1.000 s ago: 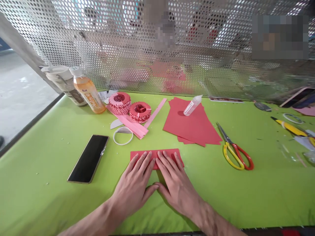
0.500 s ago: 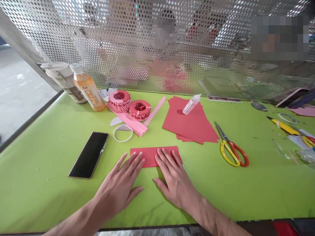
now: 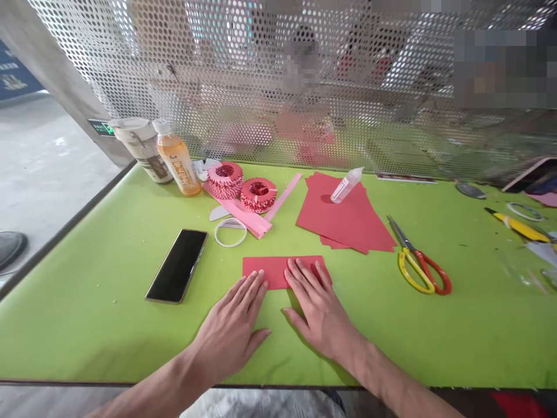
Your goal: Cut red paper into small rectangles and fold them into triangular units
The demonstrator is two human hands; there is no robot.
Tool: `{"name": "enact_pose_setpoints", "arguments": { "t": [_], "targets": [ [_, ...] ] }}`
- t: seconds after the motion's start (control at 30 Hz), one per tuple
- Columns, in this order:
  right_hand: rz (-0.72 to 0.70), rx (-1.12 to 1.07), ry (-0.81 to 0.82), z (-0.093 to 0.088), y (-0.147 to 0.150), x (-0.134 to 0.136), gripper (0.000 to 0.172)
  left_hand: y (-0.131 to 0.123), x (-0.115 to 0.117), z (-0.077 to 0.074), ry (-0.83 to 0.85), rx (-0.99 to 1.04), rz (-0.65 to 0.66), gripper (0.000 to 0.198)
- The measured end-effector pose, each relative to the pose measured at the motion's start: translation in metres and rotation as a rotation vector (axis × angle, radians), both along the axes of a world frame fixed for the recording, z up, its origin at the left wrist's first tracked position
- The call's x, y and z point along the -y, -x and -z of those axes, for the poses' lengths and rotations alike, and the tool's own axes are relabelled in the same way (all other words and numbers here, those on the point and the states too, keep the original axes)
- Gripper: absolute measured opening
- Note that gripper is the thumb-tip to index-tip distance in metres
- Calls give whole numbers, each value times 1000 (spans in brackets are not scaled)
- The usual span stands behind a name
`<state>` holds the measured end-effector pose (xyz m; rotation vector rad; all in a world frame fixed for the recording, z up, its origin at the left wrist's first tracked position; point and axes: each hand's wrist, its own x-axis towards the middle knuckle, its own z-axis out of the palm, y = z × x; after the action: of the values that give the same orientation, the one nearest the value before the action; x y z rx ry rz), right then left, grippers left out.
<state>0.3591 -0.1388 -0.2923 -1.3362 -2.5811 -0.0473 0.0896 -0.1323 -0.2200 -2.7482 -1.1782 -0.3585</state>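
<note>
Left hand (image 3: 228,332) and right hand (image 3: 319,310) lie flat, fingers spread open, gripping nothing, both on a red paper rectangle (image 3: 270,271) at 12 o'clock, with scissors (image 3: 420,266) around 2 o'clock.

The head-worn camera looks forward and down from close above the green tabletop (image 3: 87,342), facing a perforated metal screen (image 3: 243,35).

A green table (image 3: 87,337) holds a smartphone (image 3: 176,266), yellow-and-red scissors (image 3: 413,251) and red paper sheets (image 3: 348,223).
</note>
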Motion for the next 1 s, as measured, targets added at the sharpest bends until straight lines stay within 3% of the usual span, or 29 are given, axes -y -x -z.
{"name": "enact_pose_setpoints", "arguments": {
  "t": [0.1, 0.27, 0.5, 0.63, 0.9, 1.0],
  "targets": [
    [-4, 15, -12, -6, 13, 7, 71, 2, 0, 9, 28, 9, 6, 79],
    [-67, -29, -2, -18, 40, 24, 72, 4, 1, 8, 24, 31, 5, 75],
    [42, -58, -6, -16, 32, 27, 62, 6, 0, 11, 12, 32, 7, 78],
    [140, -36, -55, -16, 11, 27, 53, 7, 2, 11, 29, 36, 6, 82],
    [339, -8, -111, -7, -76, 40, 48, 7, 1, 10, 27, 29, -5, 84],
    [434, -32, -138, -10, -90, 35, 43, 6, 1, 11, 23, 32, -10, 84]
  ]
}}
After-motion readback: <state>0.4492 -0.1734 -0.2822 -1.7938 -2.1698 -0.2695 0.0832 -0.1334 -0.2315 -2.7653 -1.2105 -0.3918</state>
